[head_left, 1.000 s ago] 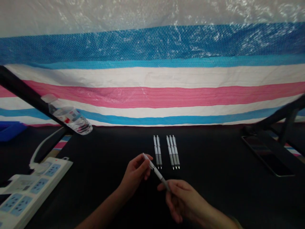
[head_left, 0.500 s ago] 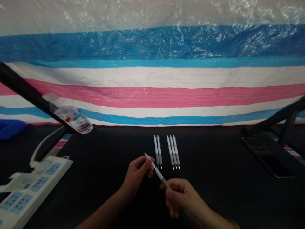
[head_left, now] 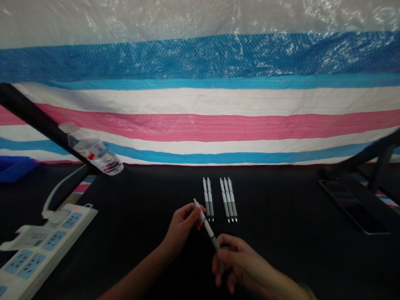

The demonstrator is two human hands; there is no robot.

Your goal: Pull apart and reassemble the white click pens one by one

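Note:
A white pen (head_left: 207,226) with a grey grip is held slantwise between my two hands, above the black table. My left hand (head_left: 185,225) pinches it near its upper end, which points up and away. Lower down, my right hand (head_left: 235,259) has thumb and forefinger closed on the grey grip, hiding the tip. Just beyond my hands, a pair of matching pens (head_left: 208,200) lies side by side, tips towards me. To their right is a group of three more such pens (head_left: 228,201), parallel and close together.
At the left lies a white power strip (head_left: 53,246) with a plugged cable. A water bottle (head_left: 98,152) leans by a black bar (head_left: 40,121), with a blue tray (head_left: 15,168) beyond. A phone (head_left: 353,207) lies at right beneath a black stand (head_left: 379,162). Striped sheeting (head_left: 200,100) hangs behind.
The held pen has turned slightly steeper between my hands. My right hand has shifted a little left, its lower fingers spread more. The pens on the table stay put.

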